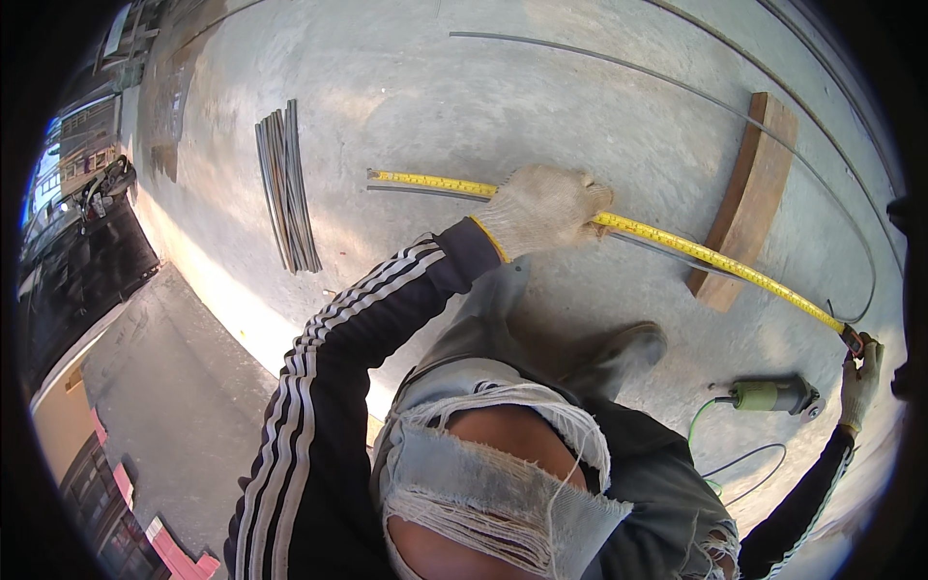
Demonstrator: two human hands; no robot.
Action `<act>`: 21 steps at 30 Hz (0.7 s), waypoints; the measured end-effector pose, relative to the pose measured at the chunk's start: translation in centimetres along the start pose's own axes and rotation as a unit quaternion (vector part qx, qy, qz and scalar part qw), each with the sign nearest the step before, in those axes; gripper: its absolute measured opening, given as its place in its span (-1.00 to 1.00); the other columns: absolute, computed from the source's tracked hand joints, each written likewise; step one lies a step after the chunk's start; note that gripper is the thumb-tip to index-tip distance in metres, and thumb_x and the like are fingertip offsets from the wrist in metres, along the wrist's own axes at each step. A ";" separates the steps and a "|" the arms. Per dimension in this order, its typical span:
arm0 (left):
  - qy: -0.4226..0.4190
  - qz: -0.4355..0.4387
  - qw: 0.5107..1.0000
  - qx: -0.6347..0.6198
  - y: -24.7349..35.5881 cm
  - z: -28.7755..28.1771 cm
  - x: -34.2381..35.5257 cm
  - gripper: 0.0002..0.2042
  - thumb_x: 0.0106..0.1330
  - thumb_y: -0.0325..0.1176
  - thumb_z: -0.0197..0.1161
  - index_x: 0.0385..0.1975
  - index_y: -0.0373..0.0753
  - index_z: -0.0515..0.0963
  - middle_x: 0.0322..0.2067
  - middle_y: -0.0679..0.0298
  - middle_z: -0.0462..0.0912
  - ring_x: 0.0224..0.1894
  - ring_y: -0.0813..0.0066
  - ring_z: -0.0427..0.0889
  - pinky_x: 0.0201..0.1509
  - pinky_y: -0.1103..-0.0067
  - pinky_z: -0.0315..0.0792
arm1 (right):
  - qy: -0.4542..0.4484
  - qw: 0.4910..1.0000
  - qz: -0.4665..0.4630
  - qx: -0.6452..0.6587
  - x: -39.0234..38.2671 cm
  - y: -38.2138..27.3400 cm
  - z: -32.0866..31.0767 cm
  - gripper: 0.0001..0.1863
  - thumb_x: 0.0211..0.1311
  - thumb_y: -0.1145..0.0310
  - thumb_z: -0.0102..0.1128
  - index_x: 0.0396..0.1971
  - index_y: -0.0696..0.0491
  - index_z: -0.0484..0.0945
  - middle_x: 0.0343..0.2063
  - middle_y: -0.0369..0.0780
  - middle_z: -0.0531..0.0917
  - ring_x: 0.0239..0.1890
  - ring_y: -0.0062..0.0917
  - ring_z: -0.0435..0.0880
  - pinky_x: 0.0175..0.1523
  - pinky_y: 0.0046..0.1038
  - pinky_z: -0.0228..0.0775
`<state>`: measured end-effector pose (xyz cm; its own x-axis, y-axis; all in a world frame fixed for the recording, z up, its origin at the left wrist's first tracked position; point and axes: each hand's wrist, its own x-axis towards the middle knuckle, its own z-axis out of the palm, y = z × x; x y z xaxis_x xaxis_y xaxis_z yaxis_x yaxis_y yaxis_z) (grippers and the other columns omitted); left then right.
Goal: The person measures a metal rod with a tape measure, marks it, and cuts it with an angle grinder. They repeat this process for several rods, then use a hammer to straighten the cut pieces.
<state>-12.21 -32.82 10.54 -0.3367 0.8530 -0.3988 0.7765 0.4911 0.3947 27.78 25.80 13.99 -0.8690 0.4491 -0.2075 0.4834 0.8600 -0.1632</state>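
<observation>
A yellow tape measure blade [720, 259] is drawn out across the concrete floor, from its hooked end at centre left to its dark case [854, 340] at far right. My gloved left hand [546, 208] is closed around the blade not far from the hooked end. A thin grey metal rod [416, 190] runs alongside the blade and passes under that hand; whether the fingers grip it too is hidden. My gloved right hand [860, 387] holds the case low at the right edge. The blade and rod cross over a brown wooden block [749, 193].
A bundle of short metal rods [288, 193] lies at the left. Near my right forearm rests a green angle grinder [771, 395] with its cord [698, 418]. Long curved rods [619, 60] stretch over the floor at the upper right. Dark machinery [101, 193] stands far left.
</observation>
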 end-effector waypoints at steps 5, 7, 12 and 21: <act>0.014 0.001 1.000 -0.008 -0.4 0.2 -0.4 -0.63 0.41 0.12 0.39 -0.18 -0.09 0.68 -0.39 0.29 0.66 -0.34 0.38 0.76 -0.31 0.39 0.67 | 0.000 1.000 -0.010 -0.013 0.6 -0.7 -0.8 -0.49 0.18 0.64 0.14 0.19 0.13 0.56 0.01 -0.15 0.55 0.07 -0.27 0.60 0.21 -0.36 0.45; -0.006 -0.015 0.999 -0.033 -0.4 0.3 -0.5 -0.63 0.42 0.13 0.37 -0.18 -0.09 0.68 -0.39 0.29 0.66 -0.33 0.37 0.76 -0.29 0.39 0.67 | -0.009 1.000 -0.001 -0.022 0.6 -0.6 -0.9 -0.48 0.18 0.63 0.14 0.20 0.13 0.56 0.01 -0.14 0.55 0.07 -0.28 0.60 0.20 -0.35 0.46; -0.018 -0.009 0.999 -0.034 0.2 0.4 -0.5 -0.64 0.43 0.11 0.35 -0.19 -0.08 0.66 -0.36 0.30 0.67 -0.32 0.36 0.76 -0.27 0.38 0.68 | 0.000 1.000 -0.006 -0.020 0.3 -0.2 -0.3 -0.49 0.17 0.62 0.14 0.19 0.13 0.56 0.00 -0.15 0.56 0.06 -0.27 0.61 0.18 -0.34 0.47; -0.021 0.000 0.999 -0.049 0.6 0.6 -0.3 -0.65 0.48 0.08 0.30 -0.16 -0.11 0.66 -0.31 0.23 0.67 -0.27 0.25 0.79 -0.22 0.28 0.71 | -0.010 0.999 0.013 -0.034 -0.1 -1.0 -0.1 -0.50 0.17 0.61 0.14 0.17 0.14 0.56 0.00 -0.15 0.57 0.05 -0.28 0.63 0.18 -0.34 0.49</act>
<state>-11.26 -32.92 10.40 -0.3128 0.8460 -0.4318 0.7206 0.5075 0.4724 27.36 24.95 14.22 -0.8536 0.4675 -0.2299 0.4972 0.8627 -0.0920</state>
